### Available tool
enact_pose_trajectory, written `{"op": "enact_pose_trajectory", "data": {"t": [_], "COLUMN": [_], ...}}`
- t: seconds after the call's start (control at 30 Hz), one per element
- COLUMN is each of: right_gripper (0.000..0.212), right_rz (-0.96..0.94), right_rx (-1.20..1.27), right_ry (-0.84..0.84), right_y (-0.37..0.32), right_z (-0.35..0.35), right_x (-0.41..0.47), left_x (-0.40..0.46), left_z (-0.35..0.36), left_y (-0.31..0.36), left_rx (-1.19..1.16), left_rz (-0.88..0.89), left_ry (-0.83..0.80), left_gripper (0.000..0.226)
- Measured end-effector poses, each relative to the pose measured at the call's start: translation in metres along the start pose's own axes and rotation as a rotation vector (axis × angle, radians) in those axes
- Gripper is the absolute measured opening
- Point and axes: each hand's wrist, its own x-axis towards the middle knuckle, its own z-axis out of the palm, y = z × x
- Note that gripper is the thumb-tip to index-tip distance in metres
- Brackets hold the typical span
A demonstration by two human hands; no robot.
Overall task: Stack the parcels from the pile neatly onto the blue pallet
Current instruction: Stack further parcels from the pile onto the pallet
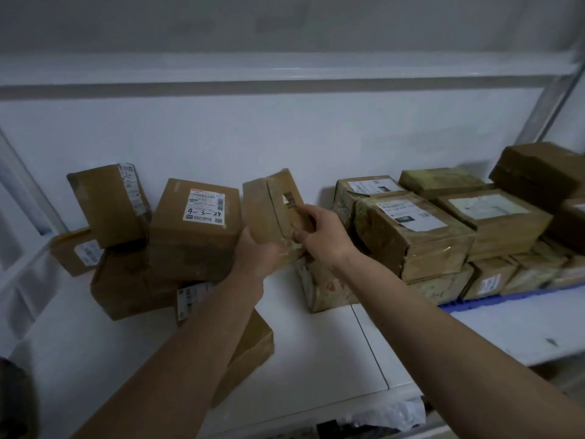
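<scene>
- held parcel (273, 205): tilted, raised between the loose pile (190, 229) at left and the stacked parcels (443, 223) on the blue pallet (468, 301) at right
- left hand (258, 255): grips its lower edge from beneath
- right hand (323, 234): fingers curled round its right side

- Loose pile of parcels (177, 236) at left, against wall (285, 137).
- Stacked parcels (443, 229) at right, on pallet (474, 301).
- Held parcel (275, 210) between both groups.
</scene>
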Motion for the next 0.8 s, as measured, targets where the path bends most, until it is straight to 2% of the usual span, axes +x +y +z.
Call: {"op": "enact_pose_trajectory", "data": {"t": [0.13,0.3,0.57,0.8], "right_gripper": [0.051,0.052,0.052,0.054], "right_rz": [-0.010,-0.044,-0.076,-0.038], "right_rx": [0.042,0.038,0.106,0.105], "right_ry": [0.076,0.192,0.316,0.338], "right_y": [-0.016,-0.030,-0.033,-0.008], "right_z": [-0.015,-0.053,-0.155,-0.288], "right_x": [-0.009,-0.018,-0.042,-0.064], "left_x": [-0.007,-0.015,-0.049,-0.086], "left_z": [0.014,0.038,0.117,0.233], "left_y": [0.019,0.044,0.083,0.105], "left_rx": [0.037,0.054,0.034,0.023], "left_rz": [0.242,0.369,0.470,0.484], "left_ry": [0.053,-0.036,-0.169,-0.330], "left_gripper": [0.076,0.063,0.054,0.061]}}
